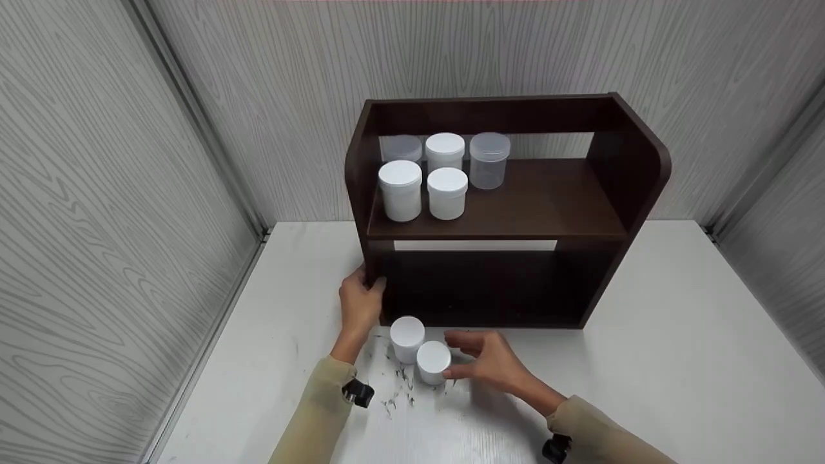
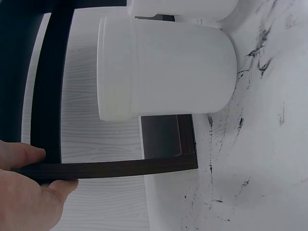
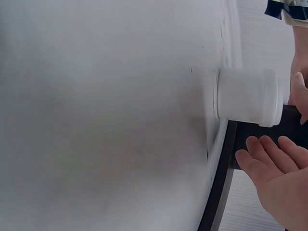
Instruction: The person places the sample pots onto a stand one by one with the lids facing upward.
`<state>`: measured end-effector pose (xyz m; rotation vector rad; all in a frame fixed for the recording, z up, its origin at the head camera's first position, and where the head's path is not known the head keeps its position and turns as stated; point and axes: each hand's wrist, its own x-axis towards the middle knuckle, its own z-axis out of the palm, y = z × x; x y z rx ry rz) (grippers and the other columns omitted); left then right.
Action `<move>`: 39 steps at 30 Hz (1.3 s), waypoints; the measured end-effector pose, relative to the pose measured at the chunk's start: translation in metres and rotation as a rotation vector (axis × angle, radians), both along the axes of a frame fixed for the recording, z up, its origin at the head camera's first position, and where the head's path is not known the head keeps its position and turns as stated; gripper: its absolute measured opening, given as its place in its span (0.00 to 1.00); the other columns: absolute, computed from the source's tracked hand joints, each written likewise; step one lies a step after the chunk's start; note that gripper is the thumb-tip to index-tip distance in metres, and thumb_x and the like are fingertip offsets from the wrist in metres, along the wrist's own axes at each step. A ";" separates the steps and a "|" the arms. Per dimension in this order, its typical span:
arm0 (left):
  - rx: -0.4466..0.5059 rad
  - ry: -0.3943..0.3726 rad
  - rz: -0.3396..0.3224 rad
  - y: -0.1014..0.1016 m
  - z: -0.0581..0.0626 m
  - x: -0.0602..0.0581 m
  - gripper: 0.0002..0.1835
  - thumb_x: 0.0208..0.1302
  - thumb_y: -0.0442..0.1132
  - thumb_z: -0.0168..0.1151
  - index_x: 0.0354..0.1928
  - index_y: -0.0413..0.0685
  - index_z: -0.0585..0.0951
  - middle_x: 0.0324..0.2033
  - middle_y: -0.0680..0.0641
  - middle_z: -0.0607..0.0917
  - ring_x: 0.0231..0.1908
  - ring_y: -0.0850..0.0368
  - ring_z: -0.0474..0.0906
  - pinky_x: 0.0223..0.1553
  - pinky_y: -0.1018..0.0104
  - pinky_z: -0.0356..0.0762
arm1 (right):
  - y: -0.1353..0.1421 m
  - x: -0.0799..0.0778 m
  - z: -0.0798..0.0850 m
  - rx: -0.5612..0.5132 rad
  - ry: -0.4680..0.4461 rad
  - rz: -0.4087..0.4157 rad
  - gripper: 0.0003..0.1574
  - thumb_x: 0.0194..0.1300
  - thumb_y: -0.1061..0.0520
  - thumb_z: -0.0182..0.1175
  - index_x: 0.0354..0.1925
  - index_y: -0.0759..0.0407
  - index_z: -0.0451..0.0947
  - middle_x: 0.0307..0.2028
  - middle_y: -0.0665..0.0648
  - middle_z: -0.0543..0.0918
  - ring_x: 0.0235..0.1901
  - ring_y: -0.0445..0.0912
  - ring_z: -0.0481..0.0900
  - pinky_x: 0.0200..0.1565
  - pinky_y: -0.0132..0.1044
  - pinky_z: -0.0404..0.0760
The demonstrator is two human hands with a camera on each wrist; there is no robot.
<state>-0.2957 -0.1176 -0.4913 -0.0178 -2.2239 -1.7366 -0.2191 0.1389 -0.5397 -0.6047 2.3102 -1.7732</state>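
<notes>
Two white lidded jars stand together on the table in front of a dark brown wooden shelf [image 1: 496,235], a rear jar [image 1: 407,335] and a front jar [image 1: 434,361]. My left hand [image 1: 362,303] grips the edge of the shelf's left side panel, thumb on the inner side. In the left wrist view the panel [image 2: 120,167] runs between thumb and fingers. Beside the front jar, my right hand [image 1: 493,361] holds its fingers spread and extended. Its thumb overlaps the jar's right edge in the head view; whether they touch, I cannot tell. In the right wrist view the fingers [image 3: 260,161] are apart from a jar [image 3: 248,97].
On the shelf's upper level, at its left, stand white lidded jars [image 1: 401,193] and clear lidded ones [image 1: 489,161]. Dark scuff marks [image 1: 403,386] streak the white table [image 1: 644,386]. Wood-grain panels [image 1: 290,96] enclose the back and sides.
</notes>
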 end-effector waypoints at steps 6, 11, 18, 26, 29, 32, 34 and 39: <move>-0.014 0.004 -0.001 0.001 0.000 0.001 0.25 0.72 0.29 0.61 0.68 0.26 0.75 0.58 0.32 0.84 0.59 0.40 0.81 0.59 0.49 0.79 | -0.008 -0.005 -0.008 -0.026 -0.005 0.019 0.43 0.52 0.63 0.84 0.63 0.75 0.78 0.62 0.71 0.81 0.63 0.63 0.79 0.64 0.49 0.77; -0.005 0.011 0.004 0.001 0.000 0.001 0.24 0.72 0.29 0.62 0.67 0.27 0.76 0.58 0.32 0.84 0.60 0.40 0.81 0.60 0.49 0.79 | -0.013 -0.006 -0.009 -0.018 -0.032 0.011 0.44 0.50 0.64 0.84 0.63 0.74 0.79 0.62 0.70 0.82 0.62 0.63 0.80 0.62 0.46 0.79; 0.000 0.018 0.004 0.001 0.001 0.000 0.24 0.71 0.28 0.61 0.67 0.27 0.77 0.57 0.32 0.85 0.59 0.40 0.82 0.60 0.49 0.80 | -0.017 -0.008 -0.010 -0.019 -0.020 0.032 0.43 0.51 0.66 0.83 0.64 0.75 0.78 0.62 0.72 0.81 0.61 0.62 0.81 0.60 0.45 0.81; -0.013 0.016 0.016 0.000 0.002 0.000 0.23 0.71 0.29 0.62 0.65 0.28 0.78 0.55 0.32 0.86 0.57 0.41 0.83 0.58 0.49 0.80 | -0.015 -0.010 -0.014 0.006 0.001 0.038 0.43 0.52 0.63 0.84 0.64 0.74 0.79 0.60 0.70 0.83 0.58 0.60 0.84 0.55 0.40 0.84; -0.013 0.008 0.002 0.000 0.002 0.001 0.23 0.72 0.30 0.61 0.66 0.29 0.78 0.55 0.34 0.86 0.56 0.42 0.83 0.58 0.50 0.80 | -0.010 -0.009 -0.013 -0.004 -0.030 0.032 0.44 0.51 0.64 0.83 0.64 0.74 0.78 0.60 0.69 0.83 0.56 0.58 0.85 0.54 0.39 0.84; -0.010 -0.001 -0.006 0.000 0.001 0.001 0.22 0.72 0.30 0.61 0.66 0.30 0.78 0.54 0.35 0.87 0.55 0.44 0.84 0.57 0.51 0.81 | -0.006 -0.008 -0.012 -0.019 -0.052 0.040 0.44 0.52 0.65 0.83 0.65 0.76 0.77 0.61 0.70 0.82 0.57 0.60 0.84 0.54 0.40 0.84; -0.012 -0.004 0.001 0.000 0.001 0.001 0.21 0.72 0.31 0.61 0.65 0.31 0.79 0.54 0.36 0.87 0.55 0.45 0.84 0.57 0.51 0.81 | -0.004 -0.008 -0.012 -0.025 -0.058 0.047 0.46 0.52 0.65 0.83 0.66 0.76 0.75 0.63 0.72 0.80 0.60 0.62 0.82 0.55 0.41 0.83; -0.011 -0.015 0.015 0.000 -0.001 0.000 0.20 0.72 0.31 0.62 0.62 0.31 0.81 0.52 0.36 0.88 0.53 0.45 0.84 0.55 0.51 0.81 | -0.001 -0.008 -0.013 -0.017 -0.038 0.058 0.49 0.51 0.64 0.83 0.68 0.75 0.73 0.66 0.73 0.76 0.64 0.63 0.78 0.59 0.41 0.81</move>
